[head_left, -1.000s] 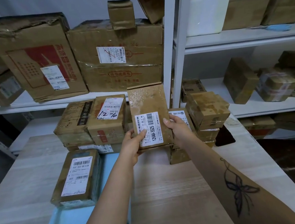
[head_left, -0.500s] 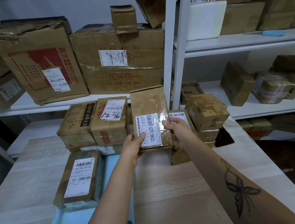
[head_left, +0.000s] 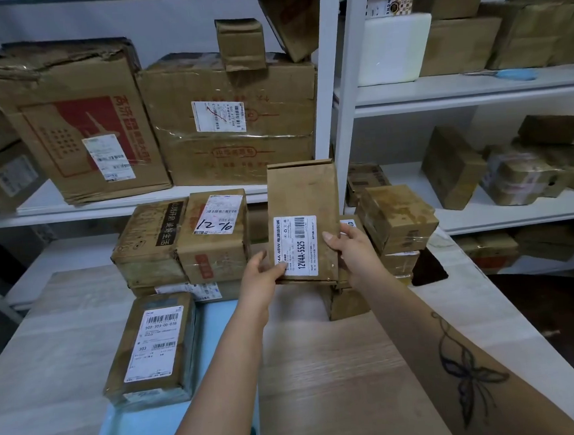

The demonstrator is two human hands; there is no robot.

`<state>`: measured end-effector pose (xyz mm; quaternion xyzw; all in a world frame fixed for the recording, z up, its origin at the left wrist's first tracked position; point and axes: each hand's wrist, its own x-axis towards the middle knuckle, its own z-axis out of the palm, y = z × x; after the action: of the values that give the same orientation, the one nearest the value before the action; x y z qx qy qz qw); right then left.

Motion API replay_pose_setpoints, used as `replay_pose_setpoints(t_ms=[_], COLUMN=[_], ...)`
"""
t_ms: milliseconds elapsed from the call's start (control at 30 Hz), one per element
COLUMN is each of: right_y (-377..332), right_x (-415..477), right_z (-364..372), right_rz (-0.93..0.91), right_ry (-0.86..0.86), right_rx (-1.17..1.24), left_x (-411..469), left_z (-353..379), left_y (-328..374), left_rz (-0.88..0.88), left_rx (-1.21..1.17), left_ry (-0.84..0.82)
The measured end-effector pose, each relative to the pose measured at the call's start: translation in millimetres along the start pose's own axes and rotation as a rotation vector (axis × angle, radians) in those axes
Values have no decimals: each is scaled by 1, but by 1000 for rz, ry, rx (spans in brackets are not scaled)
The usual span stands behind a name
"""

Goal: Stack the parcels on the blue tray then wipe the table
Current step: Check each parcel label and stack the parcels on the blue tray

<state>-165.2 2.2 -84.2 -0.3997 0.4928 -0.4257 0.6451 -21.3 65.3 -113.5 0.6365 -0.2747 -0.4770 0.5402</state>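
The left hand [head_left: 261,274] and right hand [head_left: 353,250] still grip the lower corners of the small box [head_left: 302,195]. Over the last second it has only tipped more upright above the pile [head_left: 396,222] on the table [head_left: 325,368]. It has not reached the blue tray [head_left: 151,434], where a labelled parcel [head_left: 151,348] lies, so the carry leftward seems still to come.

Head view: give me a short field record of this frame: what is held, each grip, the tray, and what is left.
held: brown parcel marked 12V4A-5525, upright, label toward the camera
left grip: thumb on the label's lower left corner, fingers behind
right grip: pinches the right edge
blue tray: near left of the table, one flat parcel lying on it
left to stack: piled parcels at the table's far edge
wiping: no cloth in view
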Motion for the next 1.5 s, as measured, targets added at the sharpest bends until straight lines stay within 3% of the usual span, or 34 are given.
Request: replay_pose_setpoints(t_ms=[233,400,633,767,900,1067,1200,1333,1500], right_y=[-2,-4,-2,-5,-6,-7,-8,-11,-17], right_x=[-9,-15,-11,-10,-2,3,2,3,2], right_z=[1,5,6,8,9,6,7,9,6], right_rz=[-70,-87,-25,0,-75,-27,94,129,57], right_ry=[12,-68,-123,-159,-88,-50,-96,-130,-168], right_rx=[-10,-59,-113,-88,-231,-317,-155,-28,42], left_x=[-11,-16,-15,-18,-16,-16,-11,-8,-9], left_z=[17,31,34,28,16,5,-6,-15,-16], left_y=[11,16,7,10,6,7,4,-1,5], left_rz=[174,94,94,93,9,-13,-75,-116,-133], left_rx=[166,284,42,-48,-252,-499,-578,-506,-168], left_ry=[-101,-148,-298,-239,-229,-217,-185,-175,-122])
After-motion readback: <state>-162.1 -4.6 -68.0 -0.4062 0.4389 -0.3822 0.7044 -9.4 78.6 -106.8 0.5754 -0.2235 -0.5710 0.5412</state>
